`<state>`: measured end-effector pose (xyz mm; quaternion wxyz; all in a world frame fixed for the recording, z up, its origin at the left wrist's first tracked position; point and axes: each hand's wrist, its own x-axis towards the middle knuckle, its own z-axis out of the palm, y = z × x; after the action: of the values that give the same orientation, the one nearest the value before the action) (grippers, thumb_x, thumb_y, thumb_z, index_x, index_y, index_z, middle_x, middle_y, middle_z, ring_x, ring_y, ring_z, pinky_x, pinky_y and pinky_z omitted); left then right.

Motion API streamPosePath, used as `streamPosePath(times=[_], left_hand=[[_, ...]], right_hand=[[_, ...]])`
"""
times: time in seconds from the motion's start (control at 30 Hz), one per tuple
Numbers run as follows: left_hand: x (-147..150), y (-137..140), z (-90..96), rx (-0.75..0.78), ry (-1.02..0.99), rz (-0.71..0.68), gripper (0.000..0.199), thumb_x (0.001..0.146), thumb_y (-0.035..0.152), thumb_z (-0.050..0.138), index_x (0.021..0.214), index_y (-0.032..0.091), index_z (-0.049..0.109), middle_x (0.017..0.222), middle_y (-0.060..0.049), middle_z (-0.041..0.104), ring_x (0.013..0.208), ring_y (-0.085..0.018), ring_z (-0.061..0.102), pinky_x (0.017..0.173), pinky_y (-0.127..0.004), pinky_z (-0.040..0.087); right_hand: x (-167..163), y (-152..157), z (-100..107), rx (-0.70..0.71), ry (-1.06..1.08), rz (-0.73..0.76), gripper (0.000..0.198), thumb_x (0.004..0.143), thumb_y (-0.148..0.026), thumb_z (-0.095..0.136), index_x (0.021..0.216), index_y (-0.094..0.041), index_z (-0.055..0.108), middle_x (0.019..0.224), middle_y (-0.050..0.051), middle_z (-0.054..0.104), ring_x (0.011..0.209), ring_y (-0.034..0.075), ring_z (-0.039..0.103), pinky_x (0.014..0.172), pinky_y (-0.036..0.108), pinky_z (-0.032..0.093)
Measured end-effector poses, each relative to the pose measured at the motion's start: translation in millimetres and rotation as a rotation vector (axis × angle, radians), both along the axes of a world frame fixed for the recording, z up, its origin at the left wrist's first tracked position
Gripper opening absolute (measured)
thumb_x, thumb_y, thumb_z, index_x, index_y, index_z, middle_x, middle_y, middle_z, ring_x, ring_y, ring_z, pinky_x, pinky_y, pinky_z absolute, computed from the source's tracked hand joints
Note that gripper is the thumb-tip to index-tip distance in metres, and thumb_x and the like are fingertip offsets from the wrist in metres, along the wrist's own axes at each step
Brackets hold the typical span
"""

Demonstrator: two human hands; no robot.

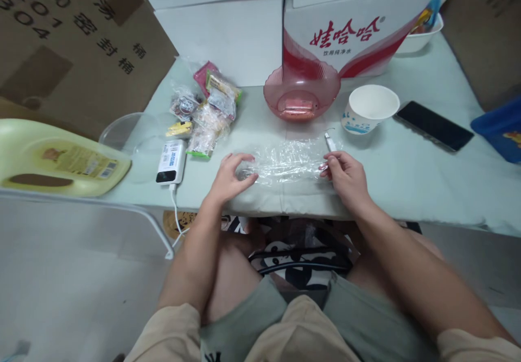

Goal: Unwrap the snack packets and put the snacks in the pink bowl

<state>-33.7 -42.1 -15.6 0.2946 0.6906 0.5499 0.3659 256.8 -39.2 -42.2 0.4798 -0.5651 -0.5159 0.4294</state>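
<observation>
A clear, crinkled plastic wrapper (287, 162) lies on the table's cloth between my hands. My left hand (233, 176) is at its left end, thumb and fingers spread apart around the edge. My right hand (345, 175) is closed at the right end, fingertips pinched by the wrapper's edge. From behind its fingers a slim white stick-like tool (330, 141) points up and away; its lower part is hidden by the hand. Beyond the wrapper, a pink translucent bowl (302, 88) holds a small red packet (298, 108).
A paper cup (372, 109) and a dark phone (433, 125) are at the right. Several snack packets (211, 109), a white power bank (171, 161) with its cable, a clear round lid (138, 139) and a yellow jug (61, 156) are left. Boxes (337, 31) stand behind.
</observation>
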Motion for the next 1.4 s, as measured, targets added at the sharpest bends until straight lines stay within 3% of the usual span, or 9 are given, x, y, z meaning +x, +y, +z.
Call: streamPosePath(times=[0.13, 0.27, 0.4, 0.5, 0.67, 0.8, 0.9, 1.27, 1.4], left_hand=[[5.2, 3.1, -2.2, -0.014, -0.188, 0.133, 0.027, 0.084, 0.044, 0.057, 0.074, 0.019, 0.061, 0.077, -0.004, 0.066, 0.076, -0.017, 0.062, 0.077, -0.031, 0.051], [7.1, 13.5, -7.4, -0.141, -0.53, 0.391, 0.025, 0.08, 0.044, 0.061, 0.075, 0.02, 0.057, 0.069, -0.001, 0.062, 0.059, -0.012, 0.056, 0.055, -0.023, 0.046], [8.3, 19.1, -6.8, -0.193, -0.604, 0.522, 0.022, 0.077, 0.039, 0.062, 0.072, 0.02, 0.052, 0.062, 0.002, 0.057, 0.049, -0.008, 0.051, 0.042, -0.018, 0.035], [7.5, 21.0, -8.9, -0.189, -0.506, 0.59, 0.025, 0.079, 0.04, 0.06, 0.069, 0.019, 0.05, 0.059, 0.003, 0.054, 0.044, -0.007, 0.046, 0.038, -0.018, 0.028], [-1.2, 23.7, -19.3, -0.174, -0.234, 0.603, 0.027, 0.083, 0.038, 0.056, 0.065, 0.019, 0.052, 0.053, 0.004, 0.05, 0.042, -0.009, 0.041, 0.044, -0.022, 0.03], [-8.6, 24.0, -24.4, -0.138, 0.007, 0.615, 0.028, 0.082, 0.041, 0.057, 0.065, 0.019, 0.057, 0.05, 0.003, 0.049, 0.049, -0.013, 0.043, 0.051, -0.025, 0.031], [-10.5, 23.7, -25.6, -0.119, 0.097, 0.624, 0.02, 0.08, 0.038, 0.06, 0.082, 0.018, 0.063, 0.052, 0.004, 0.049, 0.052, -0.015, 0.047, 0.056, -0.027, 0.033], [-8.3, 24.7, -28.3, -0.021, 0.226, 0.519, 0.039, 0.081, 0.042, 0.061, 0.112, 0.018, 0.063, 0.097, -0.011, 0.066, 0.09, -0.025, 0.061, 0.088, -0.041, 0.046], [-7.2, 23.3, -29.8, -0.005, 0.256, 0.395, 0.047, 0.07, 0.028, 0.07, 0.116, 0.021, 0.062, 0.098, -0.008, 0.066, 0.095, -0.027, 0.061, 0.094, -0.044, 0.044]], right_hand=[[0.1, -1.1, -2.0, 0.038, 0.023, 0.017, 0.038, 0.087, -0.049, 0.055, 0.114, -0.023, 0.055, 0.075, 0.0, 0.069, 0.069, 0.018, 0.068, 0.07, 0.034, 0.054], [-2.3, -2.9, -8.2, 0.089, -0.047, 0.111, 0.047, 0.087, -0.041, 0.057, 0.129, -0.025, 0.042, 0.085, 0.002, 0.071, 0.085, 0.02, 0.069, 0.084, 0.041, 0.052], [-5.9, -3.1, -9.4, 0.116, -0.137, 0.079, 0.038, 0.089, -0.037, 0.051, 0.125, -0.024, 0.046, 0.076, -0.001, 0.067, 0.072, 0.018, 0.068, 0.074, 0.036, 0.053], [-6.9, -2.7, -6.6, 0.115, -0.165, 0.076, 0.048, 0.088, -0.036, 0.051, 0.134, -0.026, 0.04, 0.087, 0.001, 0.068, 0.057, 0.015, 0.063, 0.059, 0.031, 0.052], [-6.3, -5.5, -3.7, 0.241, -0.45, 0.167, 0.051, 0.082, -0.018, 0.048, 0.131, -0.028, 0.051, 0.106, 0.004, 0.068, 0.065, 0.016, 0.061, 0.069, 0.035, 0.053], [-6.0, -9.9, -6.5, 0.335, -0.641, 0.219, 0.046, 0.079, -0.013, 0.046, 0.12, -0.022, 0.063, 0.095, 0.007, 0.065, 0.079, 0.021, 0.061, 0.075, 0.035, 0.051], [-5.6, -12.0, -10.6, 0.307, -0.725, 0.213, 0.041, 0.08, -0.016, 0.048, 0.116, -0.022, 0.067, 0.091, 0.007, 0.061, 0.079, 0.021, 0.059, 0.072, 0.035, 0.051], [-7.8, -15.3, -5.2, 0.547, -0.801, 0.078, 0.044, 0.084, -0.015, 0.049, 0.125, -0.024, 0.062, 0.122, 0.013, 0.051, 0.11, 0.029, 0.053, 0.092, 0.045, 0.045], [-12.0, -19.7, -1.2, 0.597, -0.806, 0.342, 0.036, 0.088, -0.02, 0.049, 0.121, -0.022, 0.063, 0.113, 0.011, 0.064, 0.106, 0.027, 0.058, 0.091, 0.043, 0.044]])
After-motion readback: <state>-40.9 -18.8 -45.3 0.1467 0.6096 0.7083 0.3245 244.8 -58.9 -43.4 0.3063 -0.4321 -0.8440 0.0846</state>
